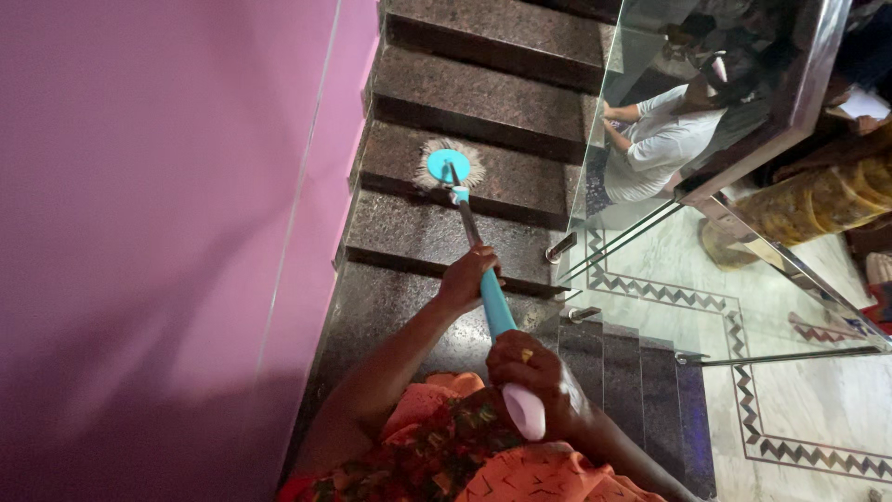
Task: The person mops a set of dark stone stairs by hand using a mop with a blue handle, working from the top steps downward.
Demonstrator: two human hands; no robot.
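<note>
Teal mop handle [492,302] gripped by both hands, left hand [465,276] lower, right hand [534,367] seemingly topmost

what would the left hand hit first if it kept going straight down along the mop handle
Probably the mop head on the dark granite step. The left hand grips the handle and points down the shaft, and nothing else lies along it, though depth is hard to judge.

Both hands [465,277] [530,367] clenched, left arm extended
</note>
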